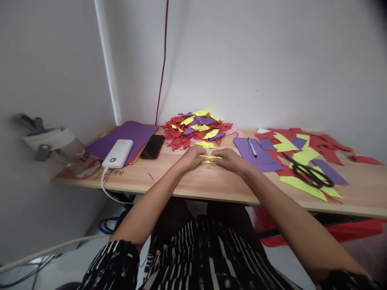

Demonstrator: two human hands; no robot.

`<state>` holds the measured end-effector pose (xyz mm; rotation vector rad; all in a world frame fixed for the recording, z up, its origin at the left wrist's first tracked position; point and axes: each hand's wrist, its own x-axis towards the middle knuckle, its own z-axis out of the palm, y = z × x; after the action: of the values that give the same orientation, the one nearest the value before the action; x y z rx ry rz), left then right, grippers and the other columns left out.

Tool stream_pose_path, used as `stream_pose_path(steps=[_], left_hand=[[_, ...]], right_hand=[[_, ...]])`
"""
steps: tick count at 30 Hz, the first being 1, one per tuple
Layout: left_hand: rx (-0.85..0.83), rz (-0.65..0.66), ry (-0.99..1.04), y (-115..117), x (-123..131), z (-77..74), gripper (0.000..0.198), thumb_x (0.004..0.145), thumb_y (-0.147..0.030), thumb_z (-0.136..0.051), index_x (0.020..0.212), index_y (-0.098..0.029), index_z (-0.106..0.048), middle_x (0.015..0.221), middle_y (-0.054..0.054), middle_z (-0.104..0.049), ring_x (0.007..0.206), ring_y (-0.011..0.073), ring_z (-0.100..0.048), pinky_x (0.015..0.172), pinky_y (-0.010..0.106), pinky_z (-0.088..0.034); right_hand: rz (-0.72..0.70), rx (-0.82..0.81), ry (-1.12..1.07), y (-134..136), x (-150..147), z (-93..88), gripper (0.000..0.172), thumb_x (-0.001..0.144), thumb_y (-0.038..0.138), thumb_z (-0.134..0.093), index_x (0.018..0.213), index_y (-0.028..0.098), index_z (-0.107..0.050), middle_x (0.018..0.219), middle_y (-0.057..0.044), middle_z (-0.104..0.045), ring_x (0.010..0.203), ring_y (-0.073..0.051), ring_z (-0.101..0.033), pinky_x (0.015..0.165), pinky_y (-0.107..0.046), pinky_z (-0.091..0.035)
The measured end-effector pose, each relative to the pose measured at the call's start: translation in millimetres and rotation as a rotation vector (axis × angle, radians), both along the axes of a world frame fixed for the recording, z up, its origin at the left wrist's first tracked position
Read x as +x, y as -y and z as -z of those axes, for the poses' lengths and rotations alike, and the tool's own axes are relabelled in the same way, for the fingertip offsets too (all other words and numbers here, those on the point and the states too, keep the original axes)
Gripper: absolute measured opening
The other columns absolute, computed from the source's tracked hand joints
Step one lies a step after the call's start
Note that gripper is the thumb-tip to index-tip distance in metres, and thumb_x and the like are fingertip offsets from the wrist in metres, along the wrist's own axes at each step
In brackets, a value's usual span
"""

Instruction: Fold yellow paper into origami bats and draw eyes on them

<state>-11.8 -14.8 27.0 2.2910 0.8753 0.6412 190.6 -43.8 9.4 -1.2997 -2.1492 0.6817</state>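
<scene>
Between both hands, just above the wooden table (211, 185), is a small piece of folded yellow paper (208, 160). My left hand (193, 158) pinches its left end, and my right hand (225, 158) pinches its right end. The fingertips partly hide the paper. Right behind the hands lies a heap of folded paper pieces (183, 135) in red, yellow and purple, with some pink. A purple paper sheet (254, 159) lies to the right of my right hand, with a pen (252, 148) on top.
Scissors (313, 175) with black handles rest on yellow, red and purple paper scraps (305, 156) at the right. Toward the left are a phone (152, 146), a white power bank (119, 153) with a cable, purple sheets (136, 128) and a drink bottle (66, 151). A wall stands behind.
</scene>
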Motion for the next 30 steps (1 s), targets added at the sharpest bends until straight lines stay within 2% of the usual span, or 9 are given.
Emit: stream_pose_path(steps=[6,13,19,25,30], left_hand=[[-0.014,0.016,0.002,0.5,-1.5,-1.9,0.014,0.075,-0.017,-0.054,0.064,-0.014,-0.062,0.060,0.000,-0.060,0.063,0.0125,-0.051,0.062,0.023,-0.036],[-0.023,-0.053,0.013,-1.0,-4.2,-1.8,0.020,0.076,-0.025,-0.056,0.059,-0.014,-0.058,0.055,-0.001,-0.056,0.057,0.0116,-0.048,0.058,0.023,-0.034],[-0.026,-0.029,0.021,-3.8,-5.6,0.0,0.021,0.077,-0.026,-0.054,0.059,-0.014,-0.057,0.058,-0.001,-0.056,0.059,0.0114,-0.049,0.058,0.023,-0.035],[0.001,-0.010,0.022,-1.0,-5.4,-2.0,0.021,0.077,-0.023,-0.053,0.059,-0.014,-0.057,0.059,-0.001,-0.056,0.060,0.0119,-0.049,0.060,0.024,-0.035],[0.039,0.011,0.030,3.4,-1.4,-4.1,0.020,0.079,-0.021,-0.051,0.061,-0.015,-0.057,0.061,0.000,-0.057,0.065,0.0128,-0.051,0.064,0.024,-0.036]], right_hand=[[0.000,-0.015,0.004,1.3,0.8,-1.1,0.033,0.085,0.043,-0.052,0.063,0.018,-0.055,0.059,0.003,-0.050,0.059,-0.011,-0.043,0.057,-0.024,-0.029],[0.022,-0.041,0.011,3.3,3.9,0.7,0.036,0.086,0.047,-0.049,0.067,0.018,-0.059,0.056,0.002,-0.057,0.055,-0.012,-0.047,0.056,-0.024,-0.033],[0.015,-0.045,0.029,4.0,4.0,-2.2,0.039,0.088,0.049,-0.046,0.066,0.018,-0.058,0.058,0.002,-0.055,0.056,-0.012,-0.046,0.057,-0.024,-0.033],[0.005,-0.053,0.034,6.3,6.5,-6.7,0.039,0.085,0.050,-0.051,0.062,0.018,-0.057,0.057,0.002,-0.055,0.057,-0.012,-0.047,0.056,-0.024,-0.033],[0.011,0.003,0.029,7.1,5.5,-7.8,0.032,0.083,0.047,-0.053,0.071,0.018,-0.060,0.067,0.002,-0.058,0.067,-0.014,-0.050,0.061,-0.025,-0.034]])
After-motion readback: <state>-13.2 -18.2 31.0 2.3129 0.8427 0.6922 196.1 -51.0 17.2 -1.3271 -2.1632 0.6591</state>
